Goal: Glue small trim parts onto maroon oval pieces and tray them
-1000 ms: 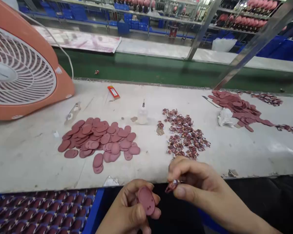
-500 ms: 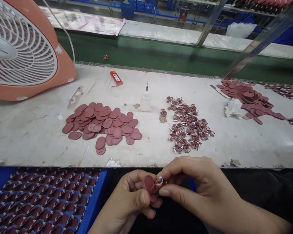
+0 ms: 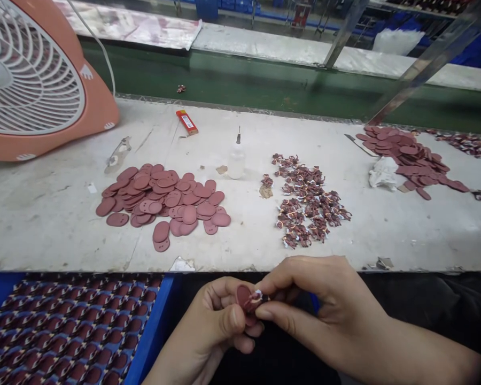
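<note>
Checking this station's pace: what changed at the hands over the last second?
The right hand moved left, bringing the small printed piece it pinches onto the maroon oval pad in the left hand; the hands now meet. The pile of oval pads and the pile of small pieces stayed as they were.

We see our own body only at bottom of view: left hand (image 3: 210,321) and right hand (image 3: 316,305), both bare. Left forearm (image 3: 166,371) and right forearm (image 3: 417,347) also bare, both running out past bottom edge of view, right one reaching toward lower right corner. Fingers slim, tapering. Left thumbnail (image 3: 234,319) short, trimmed, unpainted, pale rim at tip. Dark stuff beneath hands: cannot tell whether clothing.
</note>
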Demonstrator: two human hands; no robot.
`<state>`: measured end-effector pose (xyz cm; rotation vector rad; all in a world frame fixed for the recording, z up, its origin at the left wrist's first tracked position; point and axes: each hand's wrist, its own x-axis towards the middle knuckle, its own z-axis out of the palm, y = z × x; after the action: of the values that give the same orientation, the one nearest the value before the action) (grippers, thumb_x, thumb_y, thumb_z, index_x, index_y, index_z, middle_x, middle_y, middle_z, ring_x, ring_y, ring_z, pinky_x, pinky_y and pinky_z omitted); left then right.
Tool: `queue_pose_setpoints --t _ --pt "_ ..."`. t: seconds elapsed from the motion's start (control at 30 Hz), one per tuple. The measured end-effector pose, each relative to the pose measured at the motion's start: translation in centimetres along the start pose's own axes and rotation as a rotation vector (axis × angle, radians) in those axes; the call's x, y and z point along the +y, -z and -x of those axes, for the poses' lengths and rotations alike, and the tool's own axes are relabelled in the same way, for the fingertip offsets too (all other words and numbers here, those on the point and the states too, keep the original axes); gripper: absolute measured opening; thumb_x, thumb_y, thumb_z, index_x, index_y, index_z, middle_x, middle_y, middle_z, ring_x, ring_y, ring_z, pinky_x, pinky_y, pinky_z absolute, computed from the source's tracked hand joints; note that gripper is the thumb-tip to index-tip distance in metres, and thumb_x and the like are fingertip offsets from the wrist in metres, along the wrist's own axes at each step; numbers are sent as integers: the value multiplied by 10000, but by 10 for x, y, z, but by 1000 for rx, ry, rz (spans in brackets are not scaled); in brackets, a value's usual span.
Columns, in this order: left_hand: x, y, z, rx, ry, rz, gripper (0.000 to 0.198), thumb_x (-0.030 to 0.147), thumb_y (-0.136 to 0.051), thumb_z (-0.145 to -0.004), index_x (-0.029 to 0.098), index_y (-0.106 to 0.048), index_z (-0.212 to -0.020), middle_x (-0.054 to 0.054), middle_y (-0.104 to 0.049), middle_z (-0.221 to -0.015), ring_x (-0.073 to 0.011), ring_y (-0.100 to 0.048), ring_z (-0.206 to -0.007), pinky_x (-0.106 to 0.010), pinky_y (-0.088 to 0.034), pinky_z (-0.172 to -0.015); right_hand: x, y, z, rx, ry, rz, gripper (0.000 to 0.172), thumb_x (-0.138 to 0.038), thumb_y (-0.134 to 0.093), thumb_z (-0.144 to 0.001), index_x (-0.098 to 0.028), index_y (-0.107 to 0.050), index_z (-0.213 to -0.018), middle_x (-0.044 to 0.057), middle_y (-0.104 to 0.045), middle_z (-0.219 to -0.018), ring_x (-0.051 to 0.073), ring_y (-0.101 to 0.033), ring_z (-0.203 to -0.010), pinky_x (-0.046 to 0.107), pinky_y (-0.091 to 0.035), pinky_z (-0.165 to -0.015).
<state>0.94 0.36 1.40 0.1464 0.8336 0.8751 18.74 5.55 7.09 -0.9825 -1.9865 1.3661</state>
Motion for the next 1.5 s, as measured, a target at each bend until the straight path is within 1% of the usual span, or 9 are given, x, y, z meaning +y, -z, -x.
queue_pose_setpoints --t 0.17,0.37,0.53,0.67,0.77,0.93,1.13,1.3,1.5 --pt "0 -3 1 25 -8 23 296 367 -897 -508 173 -740 -668 21 -651 -601 -68 -592 -538 -110 -474 -433 2 0 1 -3 -29 10 44 -150 -696 -868 -184 -678 -890 -44 -689 -758 61 -619 -650 114 -478 -630" --pt "2 -9 1 56 -30 37 298 360 -900 -500 168 -734 -656 24 -631 -582 -67 -580 -525 -112 -467 -431 2 0 -3 10 -7 -8 55 -132 -686 -868 -180 -661 -873 -40 -685 -751 72 -609 -639 132 -478 -615" --pt "3 -6 -1 38 -32 17 288 367 -894 -514 169 -740 -655 15 -650 -590 -68 -589 -531 -112 -475 -437 3 2 -5 -29 -28 -3 26 -143 -670 -886 -167 -659 -887 -25 -684 -767 77 -614 -657 146 -473 -624" --pt "2 -4 -1 29 -28 26 289 362 -890 -525 179 -753 -702 18 -657 -594 -69 -593 -537 -113 -479 -443 4 3 -4 -45 48 39 50 -124 -673 -882 -159 -652 -911 -22 -680 -775 74 -617 -672 144 -461 -643" --pt "2 -3 -1 16 -26 30 300 370 -889 -525 171 -747 -699 15 -665 -598 -68 -598 -530 -108 -477 -437 3 5 -5 -54 84 70 75 -113 -673 -881 -160 -643 -930 -21 -676 -781 76 -620 -691 150 -450 -660" --pt "2 -3 -1 -4 -27 54 285 359 -889 -527 160 -733 -659 15 -663 -602 -67 -602 -526 -104 -482 -430 4 5 -6 -82 106 75 69 -131 -655 -905 -178 -635 -951 -20 -682 -814 91 -634 -721 170 -459 -679" --pt "2 -3 -1 22 -28 44 308 376 -890 -515 157 -724 -654 27 -634 -566 -67 -594 -506 -109 -480 -427 6 4 -7 -70 130 92 85 -123 -641 -909 -184 -619 -964 -14 -676 -814 102 -635 -719 184 -465 -677" --pt "2 -4 -2 32 -24 53 319 370 -898 -498 155 -722 -654 23 -652 -574 -71 -609 -501 -102 -477 -412 5 4 -7 -77 145 80 127 -96 -634 -906 -197 -610 -979 -18 -681 -845 100 -646 -754 175 -476 -705" --pt "2 -4 -3 7 -18 63 317 382 -894 -503 158 -728 -654 16 -660 -578 -70 -610 -496 -98 -470 -404 6 3 -4 -36 167 66 119 -94 -643 -905 -179 -615 -983 -16 -679 -849 87 -640 -751 154 -468 -715"
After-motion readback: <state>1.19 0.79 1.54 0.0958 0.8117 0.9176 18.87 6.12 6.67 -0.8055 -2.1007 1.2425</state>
